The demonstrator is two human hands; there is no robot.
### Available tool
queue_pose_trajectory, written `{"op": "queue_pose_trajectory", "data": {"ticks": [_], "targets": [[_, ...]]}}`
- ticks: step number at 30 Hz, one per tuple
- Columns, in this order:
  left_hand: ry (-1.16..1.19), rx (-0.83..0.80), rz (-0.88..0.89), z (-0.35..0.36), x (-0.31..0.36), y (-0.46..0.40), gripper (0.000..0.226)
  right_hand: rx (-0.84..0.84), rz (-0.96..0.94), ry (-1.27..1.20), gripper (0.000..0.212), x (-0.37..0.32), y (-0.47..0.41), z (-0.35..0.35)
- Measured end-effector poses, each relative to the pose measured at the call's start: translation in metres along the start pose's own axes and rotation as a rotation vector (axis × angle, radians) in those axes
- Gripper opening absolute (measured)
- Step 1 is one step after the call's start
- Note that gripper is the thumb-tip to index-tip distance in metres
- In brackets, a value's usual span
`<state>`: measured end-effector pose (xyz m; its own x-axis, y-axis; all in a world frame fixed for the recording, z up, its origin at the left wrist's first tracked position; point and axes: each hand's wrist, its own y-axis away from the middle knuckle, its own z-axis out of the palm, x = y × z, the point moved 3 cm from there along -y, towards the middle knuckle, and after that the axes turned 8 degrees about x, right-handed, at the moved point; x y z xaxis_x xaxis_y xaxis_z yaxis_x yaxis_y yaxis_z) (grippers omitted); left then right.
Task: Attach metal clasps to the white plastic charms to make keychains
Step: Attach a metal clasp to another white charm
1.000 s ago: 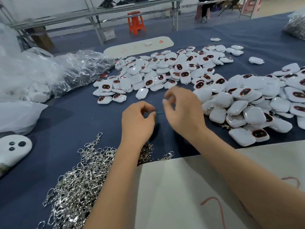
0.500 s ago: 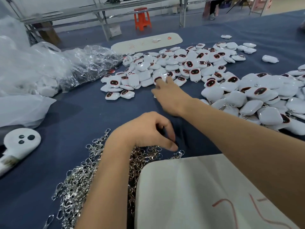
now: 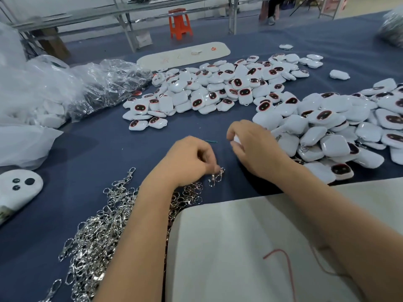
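My left hand (image 3: 187, 160) pinches a silver metal clasp (image 3: 217, 176) and lifts it just off the blue table, at the far end of the clasp heap (image 3: 98, 236). My right hand (image 3: 257, 149) sits a little to the right with curled fingers around a white plastic charm (image 3: 236, 140), of which only a sliver shows. A loose pile of white charms (image 3: 218, 88) with dark red-ringed faces lies further back. A second pile of charms (image 3: 338, 131), some with clasps on them, lies to the right of my right hand.
A white board (image 3: 239, 247) with a red mark lies at the near edge under my right forearm. Clear plastic bags (image 3: 87, 88) fill the left side. A white plush piece with black dots (image 3: 17, 190) lies at the left. Another long white board (image 3: 185, 55) lies beyond the charms.
My right hand has come back from the far charm pile toward me, now curled around a charm. My left hand has risen from the clasp heap with one clasp pinched.
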<state>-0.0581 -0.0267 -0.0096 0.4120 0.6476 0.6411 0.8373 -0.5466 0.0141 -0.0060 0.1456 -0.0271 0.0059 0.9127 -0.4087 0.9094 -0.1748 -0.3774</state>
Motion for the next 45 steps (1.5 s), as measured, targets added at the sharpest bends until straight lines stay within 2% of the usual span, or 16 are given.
{"op": "queue_pose_trajectory", "data": {"ticks": [2, 4, 6, 10, 13, 18, 22, 27, 30, 33, 35, 40, 42, 45], "targets": [[0.128, 0.163, -0.054, -0.002, -0.007, -0.003, 0.018, 0.034, 0.076, 0.028, 0.021, 0.007, -0.003, -0.004], [0.373, 0.26, -0.133, 0.001, -0.01, -0.003, 0.017, 0.118, 0.163, -0.157, 0.023, 0.001, -0.001, -0.009], [0.604, 0.292, -0.212, 0.006, -0.01, -0.004, 0.02, 0.106, 0.186, -0.388, 0.016, -0.007, 0.004, -0.006], [0.824, 0.323, -0.289, 0.012, -0.005, -0.005, 0.016, 0.067, 0.133, -0.518, 0.011, -0.013, 0.016, -0.002], [0.822, 0.271, -0.292, 0.018, 0.0, -0.004, 0.009, 0.146, 0.17, -0.629, 0.009, -0.006, 0.018, -0.003], [0.832, 0.238, -0.267, 0.021, 0.004, -0.003, 0.008, 0.11, 0.248, -0.758, 0.009, 0.002, 0.018, 0.0], [0.891, 0.17, -0.258, 0.02, 0.004, -0.002, 0.014, 0.13, 0.294, -0.762, 0.012, 0.008, 0.018, 0.003], [0.865, 0.171, -0.21, 0.014, 0.002, -0.001, 0.014, 0.221, 0.187, -0.718, 0.013, 0.002, 0.021, -0.001], [0.698, 0.195, -0.118, 0.01, 0.002, 0.001, 0.005, 0.274, 0.02, -0.549, 0.014, -0.007, 0.023, -0.006], [0.495, 0.257, -0.021, 0.009, 0.001, 0.0, 0.008, 0.32, -0.076, -0.416, 0.015, -0.012, 0.024, -0.008], [0.487, 0.294, 0.03, 0.01, 0.002, -0.002, 0.008, 0.312, -0.033, -0.468, 0.013, -0.01, 0.023, -0.007], [0.627, 0.371, 0.125, 0.013, 0.007, -0.003, 0.013, 0.158, 0.243, -0.805, 0.014, 0.003, 0.02, -0.002], [0.615, 0.386, 0.165, 0.014, 0.009, -0.002, 0.014, 0.137, 0.279, -0.911, 0.01, 0.007, 0.019, -0.005], [0.589, 0.398, 0.188, 0.013, 0.01, -0.002, 0.012, 0.115, 0.27, -0.934, 0.005, 0.009, 0.02, -0.005]]}}
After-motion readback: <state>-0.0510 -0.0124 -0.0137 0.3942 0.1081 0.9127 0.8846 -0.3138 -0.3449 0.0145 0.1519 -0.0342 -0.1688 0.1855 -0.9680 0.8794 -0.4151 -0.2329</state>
